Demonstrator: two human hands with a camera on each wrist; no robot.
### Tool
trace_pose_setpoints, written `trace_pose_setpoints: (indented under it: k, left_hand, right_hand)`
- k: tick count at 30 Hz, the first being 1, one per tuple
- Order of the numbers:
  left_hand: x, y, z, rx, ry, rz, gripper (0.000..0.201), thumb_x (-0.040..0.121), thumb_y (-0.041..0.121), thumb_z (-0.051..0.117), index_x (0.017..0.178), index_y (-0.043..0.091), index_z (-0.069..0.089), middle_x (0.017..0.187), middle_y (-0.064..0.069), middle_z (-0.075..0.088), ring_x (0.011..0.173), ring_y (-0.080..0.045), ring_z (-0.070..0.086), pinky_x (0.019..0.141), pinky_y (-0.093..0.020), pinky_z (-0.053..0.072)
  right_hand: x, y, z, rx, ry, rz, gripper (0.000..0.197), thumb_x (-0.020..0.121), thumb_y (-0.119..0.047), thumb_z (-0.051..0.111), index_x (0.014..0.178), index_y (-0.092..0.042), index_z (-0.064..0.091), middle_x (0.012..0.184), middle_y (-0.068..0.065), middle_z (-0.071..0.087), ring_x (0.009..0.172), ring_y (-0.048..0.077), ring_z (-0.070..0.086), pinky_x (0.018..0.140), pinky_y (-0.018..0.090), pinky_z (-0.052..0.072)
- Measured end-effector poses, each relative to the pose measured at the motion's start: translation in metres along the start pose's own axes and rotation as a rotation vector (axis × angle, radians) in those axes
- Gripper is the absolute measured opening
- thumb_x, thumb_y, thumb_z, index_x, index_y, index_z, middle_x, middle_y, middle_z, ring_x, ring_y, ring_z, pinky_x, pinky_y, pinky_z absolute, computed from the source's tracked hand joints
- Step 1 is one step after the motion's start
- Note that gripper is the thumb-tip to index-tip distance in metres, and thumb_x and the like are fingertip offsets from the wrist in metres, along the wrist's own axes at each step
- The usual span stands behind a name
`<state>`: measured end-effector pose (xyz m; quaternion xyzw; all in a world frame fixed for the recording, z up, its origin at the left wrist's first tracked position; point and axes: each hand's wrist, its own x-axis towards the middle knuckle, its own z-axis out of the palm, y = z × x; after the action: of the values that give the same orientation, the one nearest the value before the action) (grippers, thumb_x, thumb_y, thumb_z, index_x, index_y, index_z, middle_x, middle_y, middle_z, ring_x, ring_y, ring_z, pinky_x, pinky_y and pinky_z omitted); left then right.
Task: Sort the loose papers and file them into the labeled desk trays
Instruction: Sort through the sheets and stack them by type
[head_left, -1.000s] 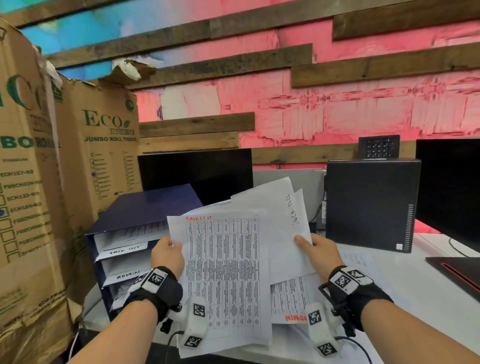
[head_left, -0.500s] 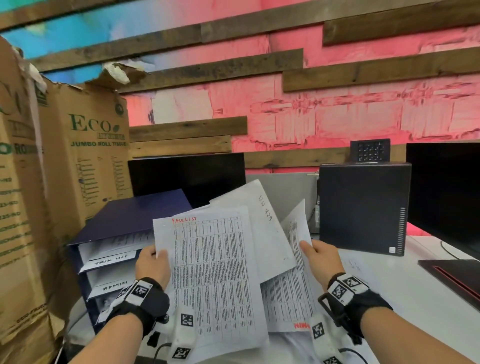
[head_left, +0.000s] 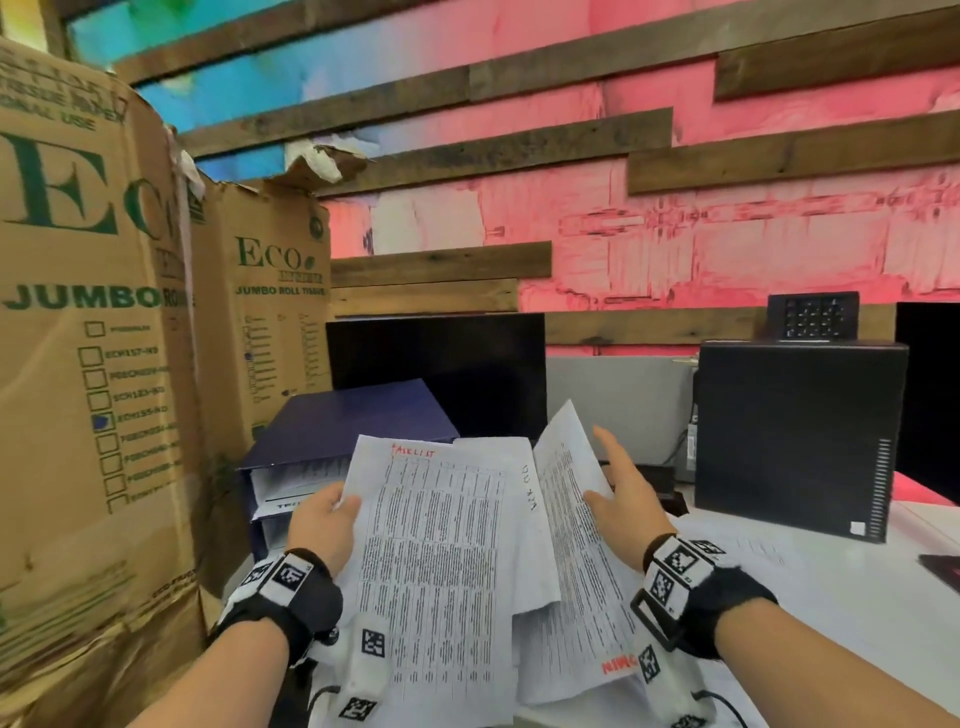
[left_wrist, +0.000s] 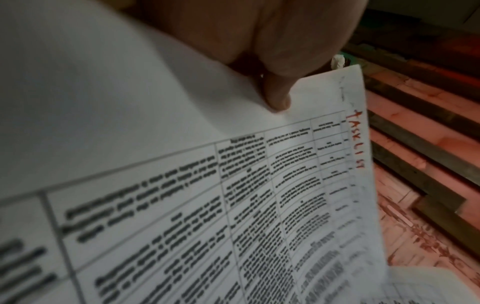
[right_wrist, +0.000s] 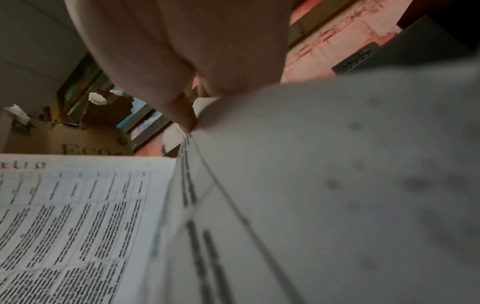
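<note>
Step in hand, as judged: reading headings to decide which tray each sheet goes to.

Left hand (head_left: 324, 525) pinches the left edge of the task-list sheet (head_left: 431, 561), thumb on the printed face, red "TASKLIST" heading at its top. Right hand (head_left: 623, 499) pinches a second sheet (head_left: 576, 519), thumb on the front, fingers extended behind it; this sheet tilts away to the right of the task-list sheet. A third sheet (head_left: 519, 467) with handwriting lies behind the task-list sheet; which hand carries it, cannot tell.

To do it well: keep the pinch near the edges so headings stay readable, peel one sheet at a time, and match the red heading to the tray label before letting go. Thin paper will sag and slip if held by one corner.

Desk trays (head_left: 291, 493): blue stack just left of the task-list sheet, paper already in the slots, labels partly hidden by the left hand. Cardboard boxes (head_left: 104, 364) crowd the far left. Monitor (head_left: 441, 374) behind; computer tower (head_left: 795, 441) to the right, on the white surface (head_left: 857, 597), where more paper lies.
</note>
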<state>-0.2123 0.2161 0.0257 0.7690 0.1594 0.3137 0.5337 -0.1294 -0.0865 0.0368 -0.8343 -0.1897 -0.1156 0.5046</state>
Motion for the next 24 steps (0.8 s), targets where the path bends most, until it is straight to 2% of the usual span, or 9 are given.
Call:
trace_pose_setpoints:
  k: [3,6,8,11,13,14,16,19,24]
  left_hand:
    - [-0.002,0.003,-0.02,-0.004,0.026,-0.012,0.019,0.095,0.011,0.049,0.103,0.011,0.066,0.099,-0.008,0.067,0.092,-0.025,0.061,0.083,-0.033,0.046]
    - [-0.001,0.001,-0.043,-0.08,0.017,-0.034,0.017,0.094,0.014,0.053,0.094,0.015,0.07,0.094,-0.01,0.072,0.09,-0.032,0.066,0.087,-0.046,0.052]
    - [0.0,-0.001,-0.061,-0.157,0.016,-0.079,0.02,0.096,0.012,0.052,0.091,0.016,0.071,0.093,-0.014,0.073,0.089,-0.036,0.067,0.088,-0.052,0.052]
    - [0.001,-0.002,-0.082,-0.211,0.011,-0.111,0.024,0.097,0.011,0.05,0.089,0.019,0.071,0.096,-0.017,0.072,0.092,-0.039,0.067,0.09,-0.057,0.049]
    - [-0.001,-0.003,-0.088,-0.247,-0.005,-0.121,0.023,0.097,0.01,0.049,0.09,0.017,0.07,0.098,-0.019,0.071,0.093,-0.039,0.066,0.091,-0.057,0.048]
    - [-0.001,-0.004,-0.091,-0.261,-0.004,-0.124,0.022,0.097,0.01,0.049,0.09,0.015,0.069,0.099,-0.021,0.071,0.093,-0.039,0.066,0.092,-0.057,0.048]
    - [-0.002,-0.005,-0.096,-0.288,0.0,-0.131,0.023,0.098,0.008,0.047,0.09,0.013,0.068,0.099,-0.022,0.07,0.091,-0.037,0.065,0.092,-0.056,0.047]
    - [-0.001,-0.009,-0.105,-0.288,0.031,-0.145,0.023,0.098,0.008,0.046,0.09,0.011,0.067,0.097,-0.022,0.07,0.086,-0.034,0.065,0.089,-0.052,0.048]
    - [0.001,-0.012,-0.105,-0.244,0.08,-0.16,0.022,0.098,0.009,0.046,0.086,0.008,0.064,0.092,-0.021,0.07,0.078,-0.03,0.064,0.082,-0.047,0.051]
  right_hand:
    - [0.001,-0.004,0.017,-0.155,-0.041,-0.01,0.044,0.095,-0.004,0.045,0.131,-0.028,0.052,0.131,-0.006,0.053,0.106,0.011,0.055,0.087,0.01,0.042]
    - [0.002,-0.005,0.03,-0.252,-0.094,0.024,0.037,0.096,-0.008,0.045,0.129,-0.021,0.056,0.136,-0.002,0.053,0.125,0.015,0.049,0.104,0.024,0.037]
    - [0.003,-0.012,0.041,-0.209,-0.104,0.011,0.037,0.095,-0.02,0.052,0.132,-0.019,0.054,0.138,-0.001,0.05,0.128,0.015,0.046,0.108,0.03,0.035]
    - [0.002,-0.024,0.059,-0.104,-0.122,-0.008,0.057,0.086,-0.041,0.064,0.136,-0.017,0.05,0.136,-0.003,0.048,0.129,0.014,0.043,0.106,0.029,0.033]
    - [0.0,-0.034,0.069,-0.028,-0.115,-0.02,0.063,0.08,-0.042,0.07,0.134,-0.015,0.05,0.131,-0.003,0.049,0.124,0.013,0.045,0.101,0.026,0.034]
    - [0.001,-0.038,0.074,0.007,-0.105,-0.03,0.06,0.079,-0.039,0.073,0.131,-0.015,0.054,0.125,-0.004,0.051,0.118,0.012,0.048,0.097,0.024,0.035]
    - [0.005,-0.042,0.082,0.057,-0.065,-0.048,0.04,0.077,-0.032,0.076,0.113,-0.017,0.065,0.112,-0.006,0.058,0.105,0.01,0.054,0.092,0.022,0.038]
    - [0.013,-0.041,0.088,0.106,-0.007,-0.029,0.02,0.077,-0.028,0.076,0.085,-0.01,0.073,0.09,0.0,0.072,0.089,0.014,0.066,0.089,0.033,0.051]
    - [0.017,-0.039,0.091,0.071,-0.027,-0.034,0.017,0.081,-0.024,0.073,0.088,-0.009,0.074,0.088,-0.001,0.072,0.088,0.013,0.065,0.084,0.026,0.046]
